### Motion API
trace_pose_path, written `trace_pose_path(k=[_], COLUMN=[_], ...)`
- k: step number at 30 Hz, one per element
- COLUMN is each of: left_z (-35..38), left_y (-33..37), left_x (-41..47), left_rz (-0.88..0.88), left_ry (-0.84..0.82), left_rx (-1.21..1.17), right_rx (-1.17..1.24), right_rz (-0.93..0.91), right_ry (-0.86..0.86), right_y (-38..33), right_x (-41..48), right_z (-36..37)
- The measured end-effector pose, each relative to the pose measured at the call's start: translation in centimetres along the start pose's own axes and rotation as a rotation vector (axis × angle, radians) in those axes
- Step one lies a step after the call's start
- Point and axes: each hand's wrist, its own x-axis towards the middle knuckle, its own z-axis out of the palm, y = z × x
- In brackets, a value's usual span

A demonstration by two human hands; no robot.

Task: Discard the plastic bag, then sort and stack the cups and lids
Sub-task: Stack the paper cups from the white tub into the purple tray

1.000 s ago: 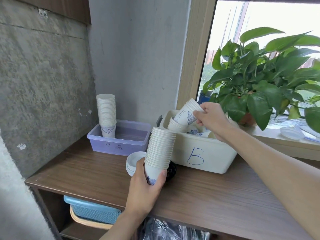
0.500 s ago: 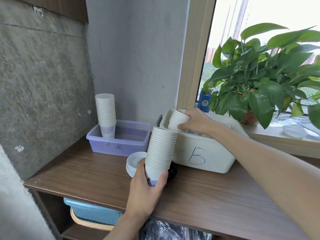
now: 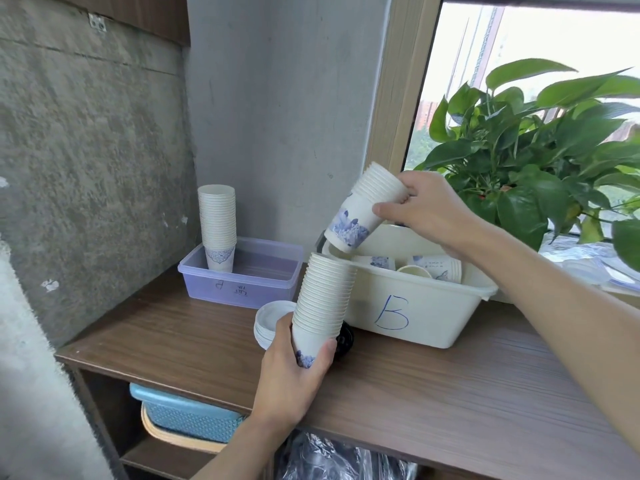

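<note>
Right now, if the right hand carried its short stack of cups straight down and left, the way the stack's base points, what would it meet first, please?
Probably the open top of the tall stack in the left hand: the short stack held by the right hand points its base there, though depth is uncertain.

Single view only: head-worn wide-angle camera, so no second view shared scene. Looked forward and down onto wooden shelf top (image 3: 166, 344) from above and close, at arm's reach. Concrete wall (image 3: 86, 168) filled 9 to 11 o'clock, window (image 3: 536, 36) with plant (image 3: 540, 161) sat at 1 to 3 o'clock. Both forearms entered from 5 and 6 o'clock edges. Lower shelf with blue basket (image 3: 187, 415) showed at 7 o'clock. Wide lens bent straight lines toward frame edges.
</note>
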Motion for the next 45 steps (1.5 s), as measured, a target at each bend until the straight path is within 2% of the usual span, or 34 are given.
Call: trace_pose_path(k=[6,9,14,17,21,26,28,37,45], left_z=[-0.1,-0.2,-0.2,-0.7,-3.4,-9.2,-11.4,-16.0,-16.6], left_y=[0.2,0.2,0.2,0.8,2.6,4.7,4.8,0.9,-1.2], left_x=[-0.3,-0.4,-0.4,-0.4,1.5,7.5,10.0,17.0,19.7], left_rz=[0.028,0.042,0.065,0.096,0.134,0.161,0.154,0.042,0.021], left_ry=[-0.012,0.004,0.038,0.073,0.115,0.027,0.041,0.073,0.058], left_rx=[-0.018,-0.030,-0.078,-0.130,-0.143,0.001,0.112,0.270,0.280], right_rx=[-0.021,-0.049,-0.130,-0.049,0.185,0.179,0.178,0.105,0.161], right_rz=[0.030,0.013,-0.125,-0.144,-0.198,-0.325,-0.349,-0.319,-0.278], right_ry=[-0.307,-0.399,-0.336,-0.308,-0.263,-0.068,-0.037,-0.030,-0.017], right_y=[-1.3,-1.5,-1.6,-1.1,-3.6,-7.3,-7.9,-7.3,-6.6], right_x=[-1.9,-2.8,-4.2,-5.2,-4.5,-0.4,1.6,7.8,11.2], right_z=[0.9,2.0,3.9,5.7,7.1,10.5,12.5,20.3,22.8])
